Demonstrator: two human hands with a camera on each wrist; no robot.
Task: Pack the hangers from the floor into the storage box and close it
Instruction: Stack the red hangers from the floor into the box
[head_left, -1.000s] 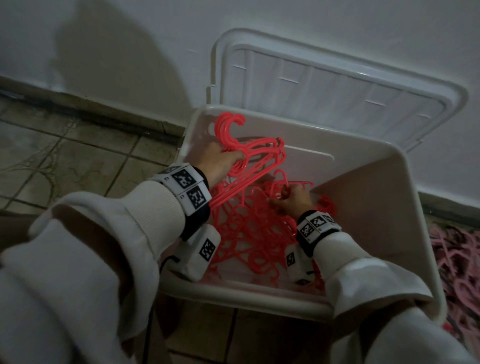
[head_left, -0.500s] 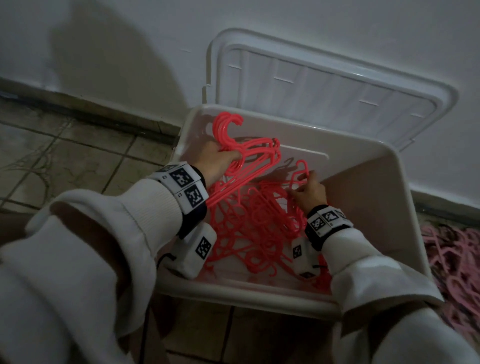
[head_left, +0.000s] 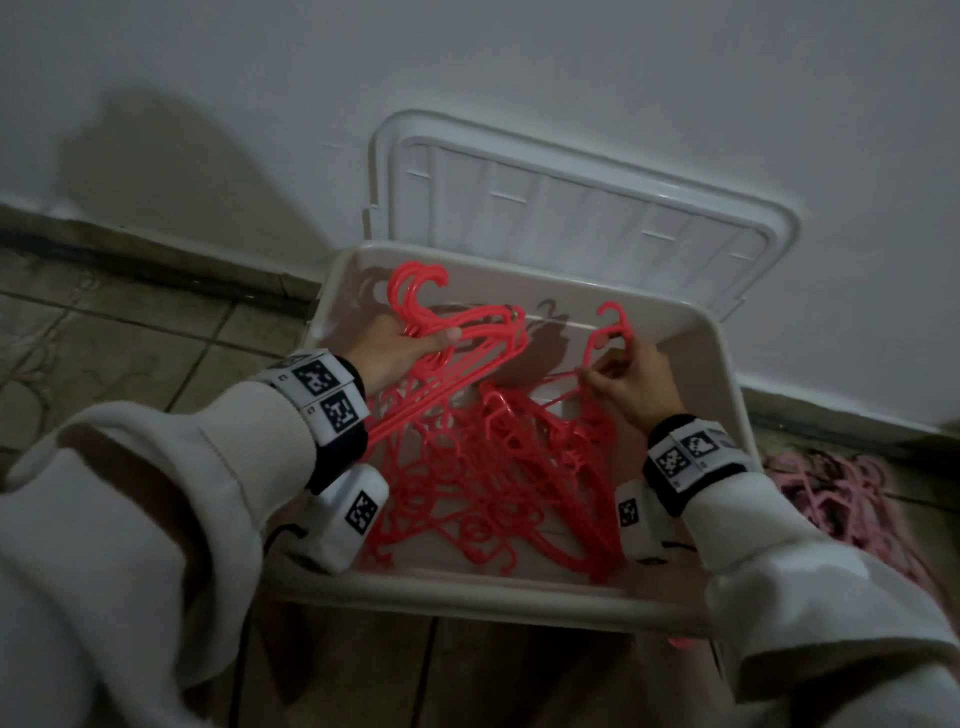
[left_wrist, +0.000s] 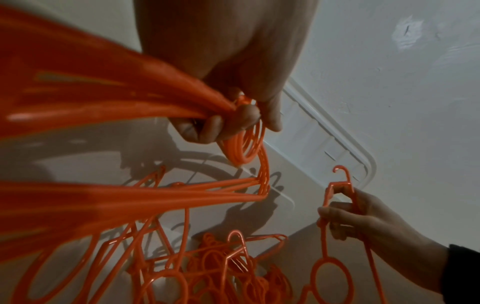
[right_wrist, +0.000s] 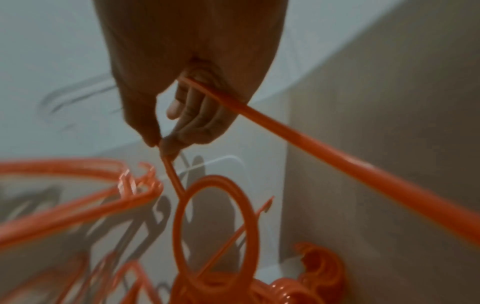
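Dim light falls on a tiled floor (head_left: 130, 353) that meets a white wall (head_left: 571, 78).

From the left hand (head_left: 400, 353) outward: its fingers are curled tight round the necks of a bundle of red hangers (head_left: 467, 343), just under their hooks, which stand up near the box's far left corner. The left wrist view shows the fingertips (left_wrist: 233, 123) wrapped over the stacked hooks, with the hangers' arms fanning back toward the camera.

The right hand (head_left: 631, 382) pinches a single red hanger (head_left: 605, 338) between thumb and fingers, just below its small hook, close to the far wall of the box; the other fingers are loosely curled about its thin bar. In the right wrist view the thumb and forefinger meet on the bar, and a ring-shaped part of the hanger hangs below them.

Both hands are inside the white storage box (head_left: 727, 395), which sits on the floor against the wall. Under them a loose tangled heap of red hangers (head_left: 493, 483) covers the box's bottom. The lid (head_left: 582, 208) is open, leaning upright against the wall behind the box's far edge.

On the floor just beyond the box's right side lies a pile of pink hangers (head_left: 841, 499), partly cut by the frame's edge.
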